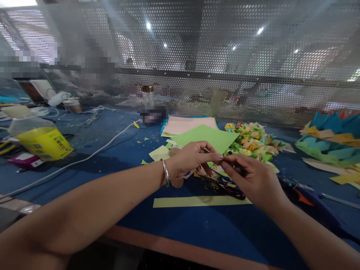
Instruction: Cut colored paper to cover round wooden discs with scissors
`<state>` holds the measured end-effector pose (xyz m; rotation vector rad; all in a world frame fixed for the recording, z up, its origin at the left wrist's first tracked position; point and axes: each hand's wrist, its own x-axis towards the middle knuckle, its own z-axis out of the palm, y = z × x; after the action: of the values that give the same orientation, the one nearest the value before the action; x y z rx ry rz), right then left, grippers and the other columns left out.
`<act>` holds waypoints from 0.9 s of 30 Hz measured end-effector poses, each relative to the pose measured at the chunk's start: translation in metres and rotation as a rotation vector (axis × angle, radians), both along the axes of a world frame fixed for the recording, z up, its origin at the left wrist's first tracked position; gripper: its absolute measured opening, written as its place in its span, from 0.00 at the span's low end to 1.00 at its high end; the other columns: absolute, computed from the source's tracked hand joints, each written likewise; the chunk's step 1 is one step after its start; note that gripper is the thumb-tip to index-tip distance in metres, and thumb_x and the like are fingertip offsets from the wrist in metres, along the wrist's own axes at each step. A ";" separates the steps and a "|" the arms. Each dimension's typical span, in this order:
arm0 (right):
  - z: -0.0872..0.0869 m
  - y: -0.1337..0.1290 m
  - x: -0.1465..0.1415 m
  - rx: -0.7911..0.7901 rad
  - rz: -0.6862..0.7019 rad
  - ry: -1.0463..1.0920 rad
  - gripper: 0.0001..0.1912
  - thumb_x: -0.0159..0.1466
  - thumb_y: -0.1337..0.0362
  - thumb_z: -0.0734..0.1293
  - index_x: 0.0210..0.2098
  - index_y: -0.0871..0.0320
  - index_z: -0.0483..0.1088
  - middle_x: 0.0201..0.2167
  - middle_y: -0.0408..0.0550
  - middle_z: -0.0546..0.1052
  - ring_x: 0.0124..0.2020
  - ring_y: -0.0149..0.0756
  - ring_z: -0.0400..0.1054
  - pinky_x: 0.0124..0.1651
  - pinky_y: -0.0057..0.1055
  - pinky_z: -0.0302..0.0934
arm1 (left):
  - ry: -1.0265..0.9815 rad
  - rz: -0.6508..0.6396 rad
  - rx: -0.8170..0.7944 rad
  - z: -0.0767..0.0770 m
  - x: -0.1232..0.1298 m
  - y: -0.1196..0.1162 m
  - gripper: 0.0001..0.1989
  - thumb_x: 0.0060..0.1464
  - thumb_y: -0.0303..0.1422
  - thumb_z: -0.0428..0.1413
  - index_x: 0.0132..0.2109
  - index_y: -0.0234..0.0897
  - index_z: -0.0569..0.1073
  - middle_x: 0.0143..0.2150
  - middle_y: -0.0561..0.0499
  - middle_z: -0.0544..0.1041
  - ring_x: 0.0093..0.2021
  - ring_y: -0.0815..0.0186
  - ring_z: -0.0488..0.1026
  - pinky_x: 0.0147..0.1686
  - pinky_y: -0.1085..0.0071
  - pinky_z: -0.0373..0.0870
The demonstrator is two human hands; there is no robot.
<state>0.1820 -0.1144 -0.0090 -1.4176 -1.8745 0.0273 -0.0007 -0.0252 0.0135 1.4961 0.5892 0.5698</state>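
My left hand [194,159], with a silver bangle at the wrist, is pinched closed, its fingertips meeting those of my right hand [249,172]. Whatever sits between the fingertips is hidden or too small to name. Below the hands lie dark-handled scissors [234,192] among paper scraps. A long pale-green paper strip [197,201] rests on the blue table in front of them. Just behind is a green paper sheet [205,137], beside a heap of small folded paper flowers [253,141].
A blue glue gun [317,208] lies by my right forearm. Stacked zigzag-cut paper strips [332,138] stand at far right. At left are a bottle with a yellow label [45,140] and a white cable [104,150]. A perforated metal screen [197,48] closes off the back.
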 end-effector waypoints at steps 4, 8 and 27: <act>0.000 -0.001 0.000 -0.022 0.005 0.067 0.14 0.69 0.53 0.64 0.40 0.54 0.77 0.32 0.48 0.80 0.30 0.38 0.73 0.31 0.31 0.64 | 0.000 -0.068 -0.020 0.001 -0.002 0.004 0.18 0.49 0.41 0.69 0.38 0.35 0.72 0.28 0.55 0.78 0.22 0.73 0.76 0.20 0.78 0.61; 0.001 -0.002 -0.002 -0.013 0.005 0.099 0.12 0.68 0.55 0.65 0.38 0.54 0.77 0.30 0.47 0.80 0.29 0.37 0.73 0.30 0.30 0.64 | 0.007 -0.109 -0.046 0.002 -0.005 0.006 0.17 0.50 0.42 0.68 0.40 0.34 0.76 0.31 0.52 0.80 0.25 0.72 0.78 0.23 0.78 0.64; -0.001 -0.001 0.002 -0.013 -0.007 0.128 0.13 0.68 0.54 0.66 0.38 0.55 0.77 0.29 0.46 0.80 0.27 0.36 0.73 0.27 0.27 0.64 | -0.019 -0.079 -0.099 0.002 -0.005 0.005 0.05 0.56 0.29 0.64 0.39 0.33 0.81 0.30 0.50 0.82 0.31 0.69 0.81 0.35 0.74 0.75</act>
<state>0.1843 -0.1154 -0.0103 -1.3980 -1.7669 0.1239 -0.0055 -0.0198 0.0156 1.4127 0.5334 0.4861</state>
